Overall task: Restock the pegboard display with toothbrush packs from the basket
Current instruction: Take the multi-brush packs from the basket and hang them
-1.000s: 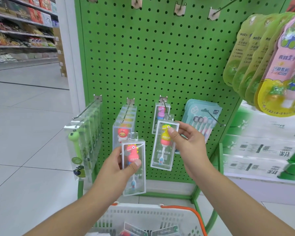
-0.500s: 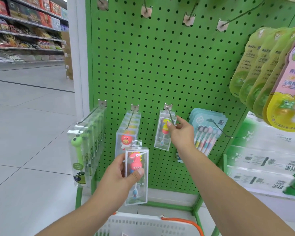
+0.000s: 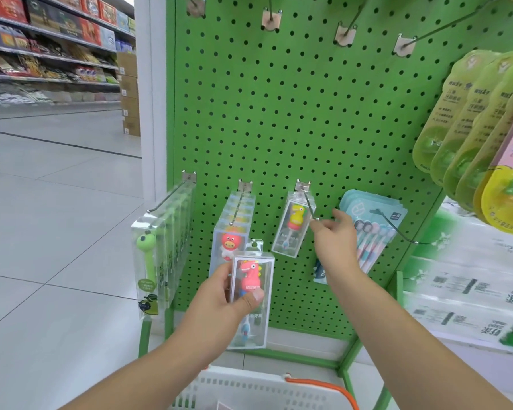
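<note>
Lower middle of frame: a clear toothbrush pack with a red dinosaur handle [image 3: 251,294] is gripped in the left hand [image 3: 222,300], thumb across the front face, fingers behind. It is held in front of the pegboard [image 3: 293,113], not yet on any hook.

Just right of centre: a pack with a yellow dinosaur handle [image 3: 293,224] is seen hanging on the third lower hook [image 3: 310,207], well back toward the board. The right hand [image 3: 336,235] is at the tip of that hook, fingers loosely curled; whether the tip is pinched or merely touched cannot be told. No pack is held in it.

Lower left of frame: a full row of green-handled packs [image 3: 160,250] is carried on the first hook. Beside it, a row of pig-handled packs [image 3: 233,229] fills the second hook. Right of the hand, teal multi-brush packs [image 3: 370,220] hang on a fourth hook.

Top of frame: several upper hooks [image 3: 345,28] are seen bare.

Bottom edge: the rim of the white basket [image 3: 249,386] with an orange handle [image 3: 323,386] is visible; its contents are barely in view, so the remaining stock cannot be counted.

Judgement: task partly done. The third hook looks thinly stocked next to its neighbours, and the red pack is judged the next to go on, probably there.
</note>
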